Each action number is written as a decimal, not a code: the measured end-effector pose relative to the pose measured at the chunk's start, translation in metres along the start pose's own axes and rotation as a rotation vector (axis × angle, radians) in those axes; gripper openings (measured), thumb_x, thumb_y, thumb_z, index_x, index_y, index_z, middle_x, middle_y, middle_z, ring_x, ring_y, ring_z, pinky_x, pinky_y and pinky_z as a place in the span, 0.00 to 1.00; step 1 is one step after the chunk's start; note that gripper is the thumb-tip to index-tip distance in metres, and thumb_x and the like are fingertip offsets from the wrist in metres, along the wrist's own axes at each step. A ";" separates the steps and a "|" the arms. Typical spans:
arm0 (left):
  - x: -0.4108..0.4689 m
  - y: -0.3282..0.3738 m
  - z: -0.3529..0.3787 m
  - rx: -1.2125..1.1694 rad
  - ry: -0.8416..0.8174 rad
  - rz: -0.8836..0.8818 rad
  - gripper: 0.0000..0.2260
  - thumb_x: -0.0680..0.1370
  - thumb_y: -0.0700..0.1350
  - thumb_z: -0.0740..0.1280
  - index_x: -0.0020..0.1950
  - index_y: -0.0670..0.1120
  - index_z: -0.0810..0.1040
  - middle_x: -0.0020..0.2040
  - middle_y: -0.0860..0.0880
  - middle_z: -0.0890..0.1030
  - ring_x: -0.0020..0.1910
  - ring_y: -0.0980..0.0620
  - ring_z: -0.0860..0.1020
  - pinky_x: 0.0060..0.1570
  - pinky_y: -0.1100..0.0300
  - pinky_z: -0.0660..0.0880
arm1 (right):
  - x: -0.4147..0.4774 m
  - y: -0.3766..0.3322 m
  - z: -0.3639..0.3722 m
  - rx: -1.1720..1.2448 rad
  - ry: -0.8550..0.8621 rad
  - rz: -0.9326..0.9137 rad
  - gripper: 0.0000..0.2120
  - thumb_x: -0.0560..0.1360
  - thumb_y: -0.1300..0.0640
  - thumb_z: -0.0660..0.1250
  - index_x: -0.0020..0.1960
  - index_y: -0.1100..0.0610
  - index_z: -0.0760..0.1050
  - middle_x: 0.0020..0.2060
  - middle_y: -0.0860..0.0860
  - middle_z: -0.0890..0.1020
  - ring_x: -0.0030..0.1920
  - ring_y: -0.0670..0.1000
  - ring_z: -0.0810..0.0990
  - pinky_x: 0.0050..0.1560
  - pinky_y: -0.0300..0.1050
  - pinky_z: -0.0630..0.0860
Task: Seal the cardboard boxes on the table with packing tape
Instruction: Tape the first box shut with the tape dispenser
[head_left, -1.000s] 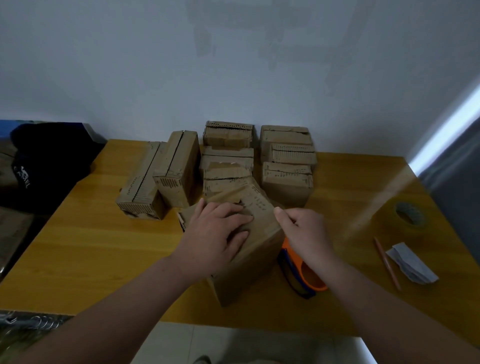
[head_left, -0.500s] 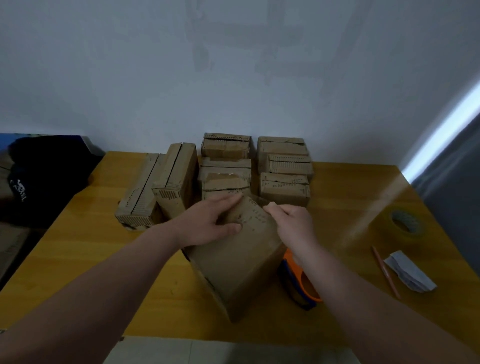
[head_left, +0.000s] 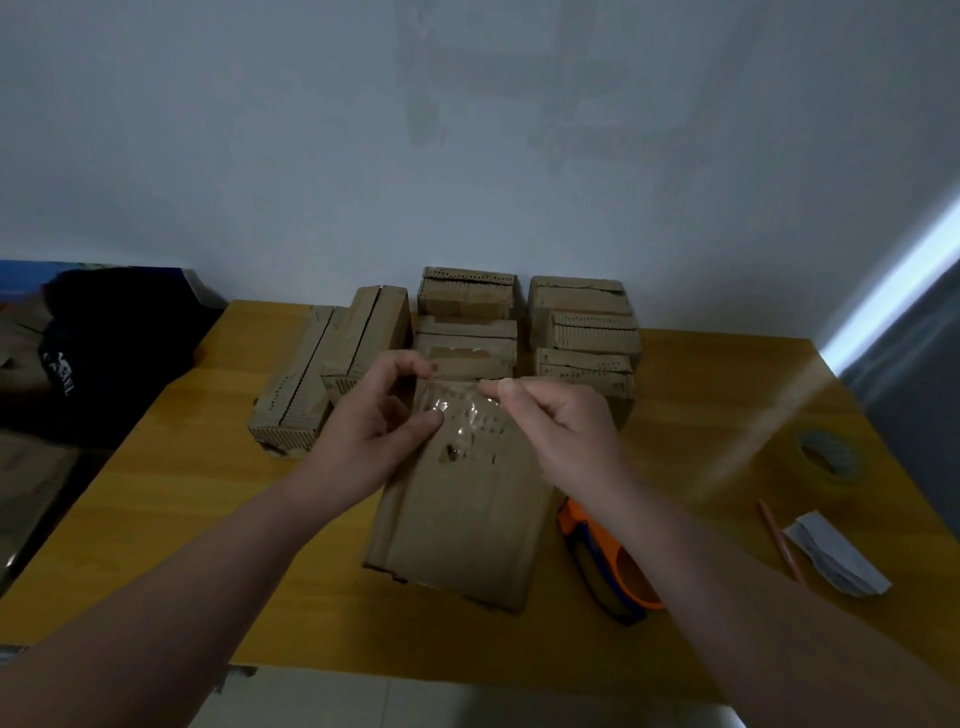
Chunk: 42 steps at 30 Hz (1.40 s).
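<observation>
Up front, a box (head_left: 457, 525) lies flat near the worktop's (head_left: 171, 499) front edge, long side running away from the camera. A crinkled strip of clear tape (head_left: 465, 413) shines across its far end, between the two hands.

The left hand (head_left: 371, 421) holds the box's far left corner: fingers curled over the far edge, thumb pressed down on the tape's left end. The right hand (head_left: 563, 434) pinches the tape's upper right corner between thumb and forefinger, the other fingers curled in. How much of the strip is stuck down I cannot tell.

Just right of the box, partly under the right forearm, sits an orange dispenser (head_left: 618, 571), touching or nearly touching the box's side. Further right are a pencil (head_left: 778, 540) and a folded paper (head_left: 834, 558) just beside it. A roll (head_left: 828, 457) of tape lies near the right edge.

Behind the box, the other boxes (head_left: 584, 332) crowd against the wall. Two columns are stacked flat, and two more (head_left: 332, 364) stand on their sides to the left.

Off the worktop's left end lies some black fabric (head_left: 109, 353) with white lettering too small to read.
</observation>
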<state>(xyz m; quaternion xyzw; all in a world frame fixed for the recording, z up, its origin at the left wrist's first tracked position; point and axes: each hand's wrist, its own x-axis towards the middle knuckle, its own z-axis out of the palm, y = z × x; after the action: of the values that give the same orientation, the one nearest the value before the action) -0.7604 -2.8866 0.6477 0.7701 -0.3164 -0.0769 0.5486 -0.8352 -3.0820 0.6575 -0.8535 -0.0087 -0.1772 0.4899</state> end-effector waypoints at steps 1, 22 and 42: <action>-0.002 -0.002 -0.003 -0.035 0.002 -0.021 0.18 0.74 0.50 0.71 0.61 0.59 0.71 0.56 0.56 0.77 0.39 0.51 0.76 0.40 0.54 0.77 | 0.000 0.003 0.001 -0.031 -0.025 -0.049 0.15 0.80 0.51 0.62 0.50 0.59 0.84 0.48 0.39 0.83 0.52 0.37 0.79 0.52 0.35 0.76; -0.063 -0.037 0.010 -0.265 -0.224 -0.358 0.14 0.78 0.54 0.66 0.50 0.45 0.83 0.57 0.51 0.82 0.59 0.54 0.78 0.56 0.62 0.76 | -0.071 0.040 0.004 -0.748 -0.894 -0.270 0.46 0.73 0.34 0.64 0.75 0.38 0.32 0.74 0.39 0.34 0.72 0.40 0.32 0.70 0.44 0.29; -0.063 -0.056 0.036 -0.024 -0.328 -0.414 0.28 0.79 0.66 0.50 0.67 0.52 0.75 0.72 0.60 0.67 0.74 0.64 0.54 0.73 0.61 0.52 | -0.095 0.070 0.034 -1.540 -0.827 -0.747 0.61 0.69 0.24 0.54 0.74 0.67 0.27 0.76 0.58 0.35 0.74 0.63 0.32 0.70 0.67 0.32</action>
<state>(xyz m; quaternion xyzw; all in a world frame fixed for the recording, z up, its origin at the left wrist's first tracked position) -0.8038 -2.8682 0.5700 0.7892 -0.2357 -0.3151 0.4715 -0.9011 -3.0746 0.5539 -0.8791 -0.3347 0.0367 -0.3374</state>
